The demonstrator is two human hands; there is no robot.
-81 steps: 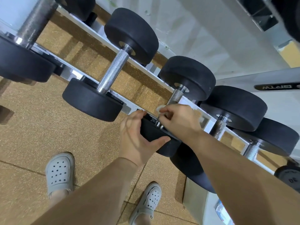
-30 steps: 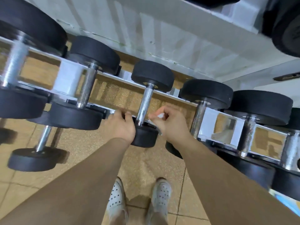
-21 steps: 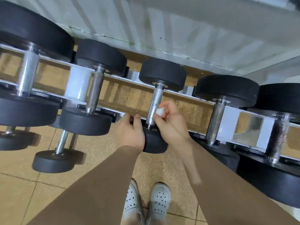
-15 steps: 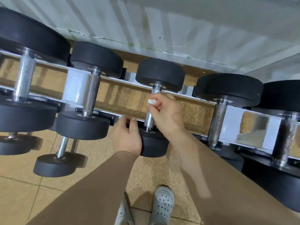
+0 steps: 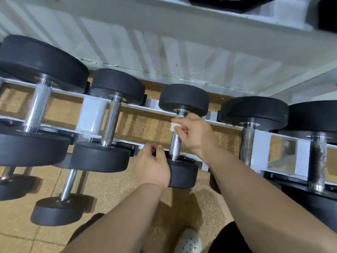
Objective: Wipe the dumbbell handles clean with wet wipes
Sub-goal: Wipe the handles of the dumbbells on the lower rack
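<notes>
A small black dumbbell lies across the white rack, its knurled steel handle [image 5: 175, 145] running from the near head [image 5: 184, 173] to the far head [image 5: 184, 98]. My right hand [image 5: 193, 133] is wrapped round the upper part of that handle with a small white wet wipe [image 5: 174, 126] pressed against the steel. My left hand [image 5: 154, 166] grips the left side of the near head, fingers curled over its top edge.
More black dumbbells rest on the white rack rails [image 5: 91, 115]: two bigger ones to the left [image 5: 111, 123], two to the right [image 5: 247, 143]. A lower row of dumbbells [image 5: 67, 187] sits near the cork-coloured floor [image 5: 113, 189]. My shoe [image 5: 188, 241] is below.
My right hand has slid the wipe up the handle from the near head toward the far head. My left hand has stayed on the near head.
</notes>
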